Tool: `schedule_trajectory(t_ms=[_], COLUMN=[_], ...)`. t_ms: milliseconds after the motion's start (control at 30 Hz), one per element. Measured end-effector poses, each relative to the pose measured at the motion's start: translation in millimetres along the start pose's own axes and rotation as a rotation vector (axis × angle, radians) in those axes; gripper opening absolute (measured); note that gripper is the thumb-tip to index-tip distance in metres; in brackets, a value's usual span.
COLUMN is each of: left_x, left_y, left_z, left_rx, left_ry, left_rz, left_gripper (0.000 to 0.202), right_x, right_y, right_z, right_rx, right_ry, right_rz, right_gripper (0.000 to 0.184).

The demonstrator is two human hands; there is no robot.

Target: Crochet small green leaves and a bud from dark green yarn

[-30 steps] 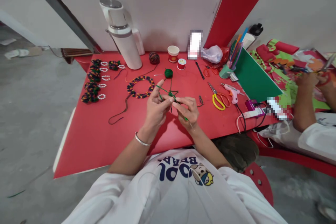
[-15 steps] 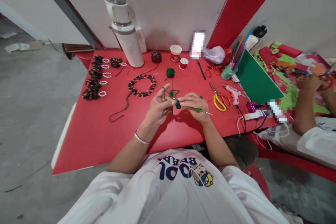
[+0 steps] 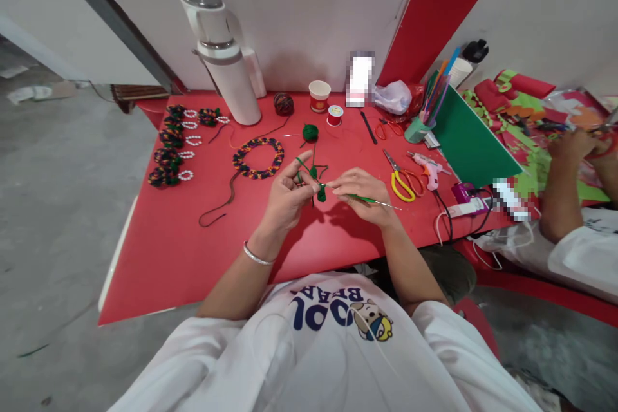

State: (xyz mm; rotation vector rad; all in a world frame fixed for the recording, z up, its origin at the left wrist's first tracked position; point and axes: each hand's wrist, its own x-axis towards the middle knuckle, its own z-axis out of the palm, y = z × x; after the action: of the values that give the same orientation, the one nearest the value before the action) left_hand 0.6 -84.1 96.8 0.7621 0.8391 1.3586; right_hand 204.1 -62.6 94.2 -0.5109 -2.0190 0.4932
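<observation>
My left hand (image 3: 284,196) pinches a small green crochet piece (image 3: 320,192) and keeps the green yarn (image 3: 309,167) looped over its raised forefinger. A silver bangle sits on that wrist. My right hand (image 3: 364,194) is closed on a green-handled crochet hook (image 3: 374,201) whose far end points right, its near end at the green piece. The yarn runs back to a green yarn ball (image 3: 309,133) on the red table (image 3: 193,238). Both hands hover just above the table, close together.
A crocheted multicolour ring (image 3: 259,158), several small crochet pieces with bead loops (image 3: 171,145), a white flask (image 3: 222,58), paper cup (image 3: 319,96), yellow scissors (image 3: 400,185), pink glue gun (image 3: 427,169) and green board (image 3: 470,141) lie around. Another person's hands (image 3: 574,148) work at the right.
My right hand has turned the crochet hook from pointing down towards me to lying level and pointing right. The green piece has grown slightly more visible between my hands.
</observation>
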Motion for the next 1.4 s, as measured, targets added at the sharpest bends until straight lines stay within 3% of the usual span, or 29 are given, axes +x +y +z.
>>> schedule_trajectory(t_ms=[267, 667, 1167, 1400], left_x=[-2, -6, -4, -7], left_y=[4, 4, 0, 4], left_z=[2.6, 0.7, 3.2, 7.8], left_rx=[0.042, 0.124, 0.138, 0.166], left_ry=[-0.055, -0.068, -0.021, 0.046], left_rz=[0.032, 0.059, 0.082, 0.078], left_gripper=[0.082, 0.077, 0.077, 0.082], right_x=[1, -11, -2, -9], right_y=[-10, -13, -27, -24], right_z=[-2, -1, 2, 6], right_rx=[0.076, 0.252, 0.023, -0.150], right_ry=[0.048, 0.115, 0.165, 0.113], right_rz=[0.054, 0.364, 0.102, -0.001], right_gripper=[0.011, 0.012, 0.018, 0.025])
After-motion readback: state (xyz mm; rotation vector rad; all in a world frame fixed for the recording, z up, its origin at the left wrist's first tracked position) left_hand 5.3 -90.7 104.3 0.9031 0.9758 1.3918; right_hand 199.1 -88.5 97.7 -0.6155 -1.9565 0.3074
